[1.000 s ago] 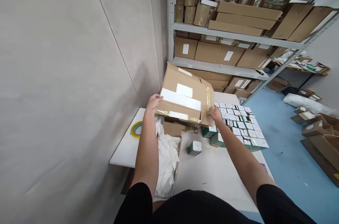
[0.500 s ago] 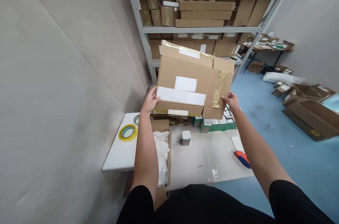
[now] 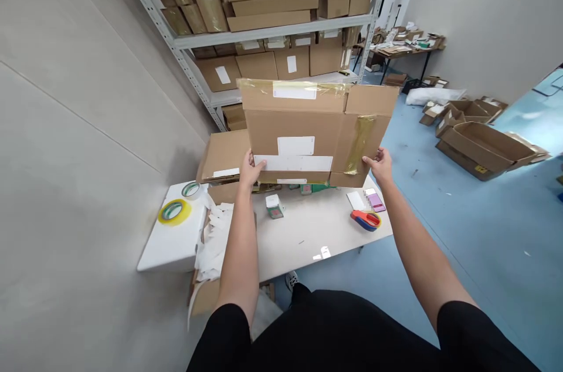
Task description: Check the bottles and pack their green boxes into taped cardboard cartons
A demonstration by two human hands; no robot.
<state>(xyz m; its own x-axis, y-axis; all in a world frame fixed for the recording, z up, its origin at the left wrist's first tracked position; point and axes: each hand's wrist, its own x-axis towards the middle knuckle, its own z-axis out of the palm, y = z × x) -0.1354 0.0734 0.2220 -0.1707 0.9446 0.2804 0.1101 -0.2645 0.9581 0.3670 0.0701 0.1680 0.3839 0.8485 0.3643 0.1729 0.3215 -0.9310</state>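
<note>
A flattened cardboard box (image 3: 299,128) with white labels and strips of shiny tape is held up above the table. My left hand (image 3: 251,171) grips its lower left edge, thumb on the near face. At the lower right edge my right hand (image 3: 380,165) pinches it, thumb in front. Below it on the table stands a small green-and-white box (image 3: 275,206). Partly hidden behind the cardboard are more green boxes (image 3: 307,189). To the right lie red and blue scissors or a similar tool (image 3: 366,220), a white card (image 3: 355,200) and a purple item (image 3: 375,200).
On a white surface at left lie a yellow tape roll (image 3: 175,212) and another roll (image 3: 190,189). White paper (image 3: 216,237) fills a carton beside them. A metal shelf (image 3: 272,30) with boxes stands behind the table (image 3: 290,243). Open cartons (image 3: 484,146) sit on the floor at right.
My view has turned to the right, so the shelf and table appear further left. The flattened box is still in both hands and now looks more level.
</note>
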